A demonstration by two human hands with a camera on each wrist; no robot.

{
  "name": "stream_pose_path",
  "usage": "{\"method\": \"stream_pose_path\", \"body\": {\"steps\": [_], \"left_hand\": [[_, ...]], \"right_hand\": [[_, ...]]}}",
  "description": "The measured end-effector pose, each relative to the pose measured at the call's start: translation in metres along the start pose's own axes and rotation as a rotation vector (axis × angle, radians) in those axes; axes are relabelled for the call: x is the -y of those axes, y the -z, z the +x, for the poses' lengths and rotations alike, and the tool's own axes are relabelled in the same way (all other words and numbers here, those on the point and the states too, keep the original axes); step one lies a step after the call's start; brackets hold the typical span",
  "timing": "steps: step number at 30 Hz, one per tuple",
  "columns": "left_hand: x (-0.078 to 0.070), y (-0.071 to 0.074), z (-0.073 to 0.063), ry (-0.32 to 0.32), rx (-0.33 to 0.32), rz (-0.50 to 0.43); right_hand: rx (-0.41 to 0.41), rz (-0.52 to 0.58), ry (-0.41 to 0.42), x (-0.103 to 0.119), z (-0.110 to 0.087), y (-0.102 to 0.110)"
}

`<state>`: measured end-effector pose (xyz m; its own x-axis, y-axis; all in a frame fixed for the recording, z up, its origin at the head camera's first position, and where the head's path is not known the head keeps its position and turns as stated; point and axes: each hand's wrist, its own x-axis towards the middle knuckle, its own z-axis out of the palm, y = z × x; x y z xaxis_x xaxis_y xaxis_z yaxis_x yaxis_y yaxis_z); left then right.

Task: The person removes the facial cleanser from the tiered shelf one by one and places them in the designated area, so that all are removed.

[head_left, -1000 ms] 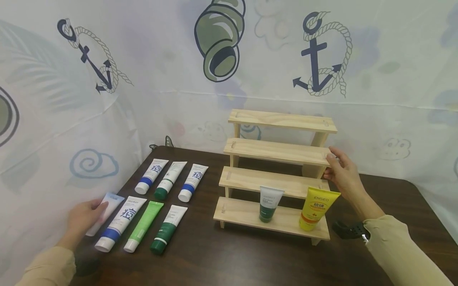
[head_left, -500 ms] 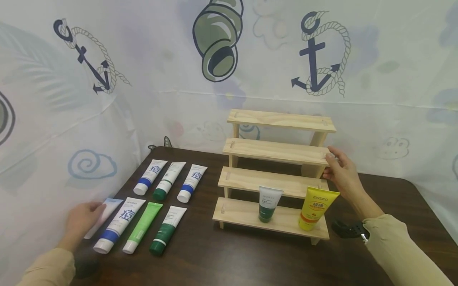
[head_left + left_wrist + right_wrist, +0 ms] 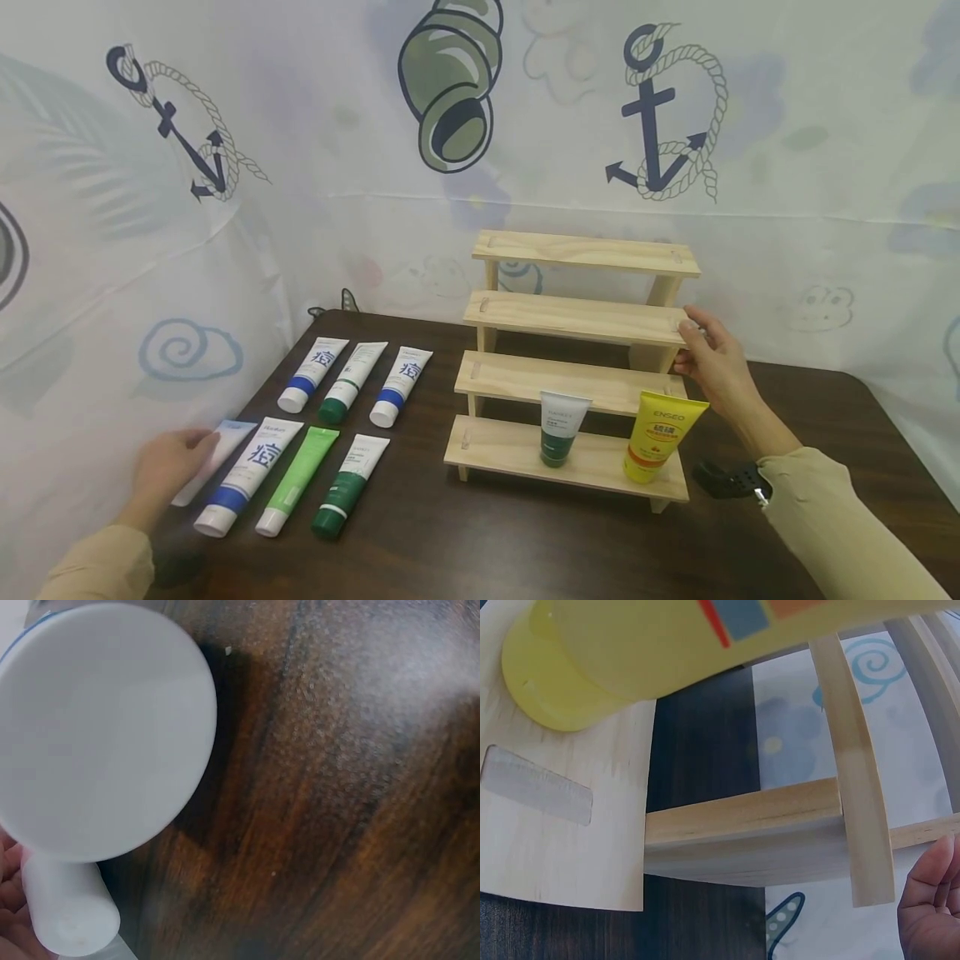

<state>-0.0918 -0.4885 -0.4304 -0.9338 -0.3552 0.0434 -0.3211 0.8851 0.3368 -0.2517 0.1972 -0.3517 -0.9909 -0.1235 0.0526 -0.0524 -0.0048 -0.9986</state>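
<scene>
At the far left of the table, my left hand (image 3: pixel 168 468) holds a pale pink tube with a light blue end (image 3: pixel 219 457); its white cap (image 3: pixel 73 911) shows beside the fingers in the left wrist view. Right beside it lies a larger white and blue tube (image 3: pixel 251 475), whose round cap (image 3: pixel 105 731) fills much of that view. My right hand (image 3: pixel 716 358) grips the right end of the second tier from the top of a stepped wooden display rack (image 3: pixel 577 317). On the bottom tier stand a grey and green tube (image 3: pixel 562 425) and a yellow tube (image 3: pixel 663 433).
A light green tube (image 3: pixel 300 475) and a white and green tube (image 3: pixel 351 483) continue the front row. Behind them lie two white and blue tubes (image 3: pixel 313 375) (image 3: pixel 401 385) and another white and green one (image 3: pixel 354 379). A printed cloth (image 3: pixel 360 150) hangs behind the dark table (image 3: pixel 525 542).
My left hand and the pale pink tube have shifted slightly nearer, alongside the white and blue tube. The right hand stays on the rack, and the head view drifts a little.
</scene>
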Motion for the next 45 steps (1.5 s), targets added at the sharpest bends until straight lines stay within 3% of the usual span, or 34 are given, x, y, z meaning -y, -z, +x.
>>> {"method": "stream_pose_path", "body": {"steps": [9,15,18,23,32,36,45], "left_hand": [[-0.001,0.004,-0.004,0.02,0.046,0.002],[-0.007,0.003,-0.005,0.002,-0.016,0.009],[-0.018,0.001,-0.004,0.02,-0.059,-0.019],[-0.055,0.002,-0.006,-0.031,-0.164,-0.16],[-0.135,-0.001,-0.012,-0.238,-0.291,-0.418],[-0.174,-0.006,-0.018,-0.327,-0.24,-0.528],[-0.256,-0.024,-0.043,-0.46,-0.003,-0.815]], "right_hand": [[-0.012,-0.001,-0.019,-0.001,0.0,-0.001],[-0.018,-0.024,-0.014,0.0,-0.001,-0.001],[-0.022,-0.02,-0.016,0.0,0.0,-0.001],[-0.023,-0.013,-0.008,0.0,0.0,-0.001],[-0.02,-0.018,-0.013,-0.001,0.0,0.0],[-0.019,-0.016,-0.008,-0.001,0.0,0.0],[-0.015,0.01,0.002,-0.001,0.0,-0.001]]}}
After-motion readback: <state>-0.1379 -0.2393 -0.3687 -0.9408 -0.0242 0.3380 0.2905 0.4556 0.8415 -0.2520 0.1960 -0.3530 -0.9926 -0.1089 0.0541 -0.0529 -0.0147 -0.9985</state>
